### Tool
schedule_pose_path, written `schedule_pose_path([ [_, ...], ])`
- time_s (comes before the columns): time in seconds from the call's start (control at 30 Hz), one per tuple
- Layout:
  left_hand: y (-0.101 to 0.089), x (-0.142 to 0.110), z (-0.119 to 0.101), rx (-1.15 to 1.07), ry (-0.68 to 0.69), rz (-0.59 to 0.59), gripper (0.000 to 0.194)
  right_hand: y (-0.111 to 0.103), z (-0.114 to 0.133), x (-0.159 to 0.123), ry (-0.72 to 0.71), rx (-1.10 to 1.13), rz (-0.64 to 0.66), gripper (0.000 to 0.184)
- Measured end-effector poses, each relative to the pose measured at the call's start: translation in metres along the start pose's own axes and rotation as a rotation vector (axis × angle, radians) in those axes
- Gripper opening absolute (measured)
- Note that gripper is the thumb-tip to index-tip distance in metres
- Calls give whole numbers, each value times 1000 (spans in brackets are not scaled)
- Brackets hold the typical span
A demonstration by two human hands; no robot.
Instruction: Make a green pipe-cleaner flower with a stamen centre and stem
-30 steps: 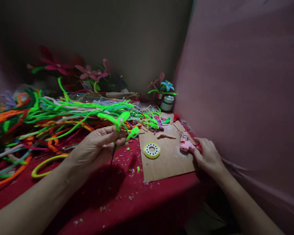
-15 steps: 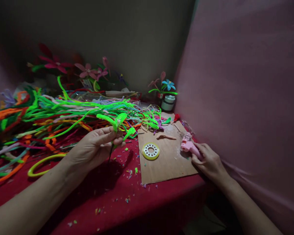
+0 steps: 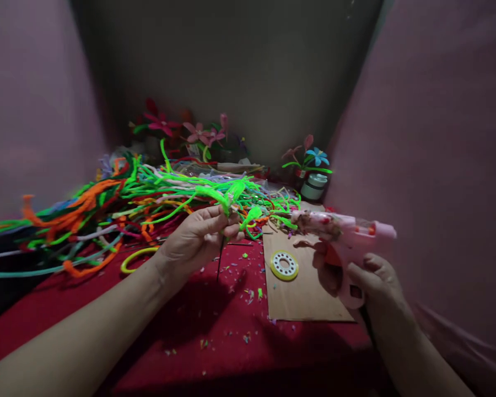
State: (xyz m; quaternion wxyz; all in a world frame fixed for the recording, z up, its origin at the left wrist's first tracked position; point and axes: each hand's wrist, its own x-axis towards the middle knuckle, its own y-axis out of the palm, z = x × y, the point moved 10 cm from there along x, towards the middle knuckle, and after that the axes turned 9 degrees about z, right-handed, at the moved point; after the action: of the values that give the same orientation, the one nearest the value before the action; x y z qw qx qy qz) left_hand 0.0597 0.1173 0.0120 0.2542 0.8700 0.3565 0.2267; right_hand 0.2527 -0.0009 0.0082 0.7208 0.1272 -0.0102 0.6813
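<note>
Our red-covered table (image 3: 169, 364) carries, on its left and toward the back, a tangled heap of stems (image 3: 182, 181), many of them green, with orange and other colours mixed in. A yellow loop (image 3: 124, 262) lies at the heap's near edge. We have scraps (image 3: 247, 337) strewn over the middle and front, and cardboard (image 3: 310, 302) flat toward the right, its far end near a pale jar (image 3: 314, 188).

A small handicraft workspace, closed in by pink side panels (image 3: 446, 154) to left and right; whether it belongs to a home or a shop cannot be told. Heaped pipe cleaners (image 3: 190, 182), a pink hot glue gun (image 3: 349, 234), a cardboard sheet (image 3: 310, 302) and coloured clippings (image 3: 260, 294) on the red-covered tabletop (image 3: 173, 331) show it, as do fuzzy flowers (image 3: 196, 133) at the back.
</note>
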Motion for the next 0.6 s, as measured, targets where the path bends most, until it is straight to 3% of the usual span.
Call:
schedule_pose_path([
  [0.13,-3,1,-19,-45,88,20,19,37,7,28,-35,-133,121,23],
  [0.3,-9,0,-39,-67,168,26,15,62,12,47,-103,-257,184,16],
  [0.6,-16,2,-47,-19,193,-8,19,62,4,55,-192,-336,172,19],
])
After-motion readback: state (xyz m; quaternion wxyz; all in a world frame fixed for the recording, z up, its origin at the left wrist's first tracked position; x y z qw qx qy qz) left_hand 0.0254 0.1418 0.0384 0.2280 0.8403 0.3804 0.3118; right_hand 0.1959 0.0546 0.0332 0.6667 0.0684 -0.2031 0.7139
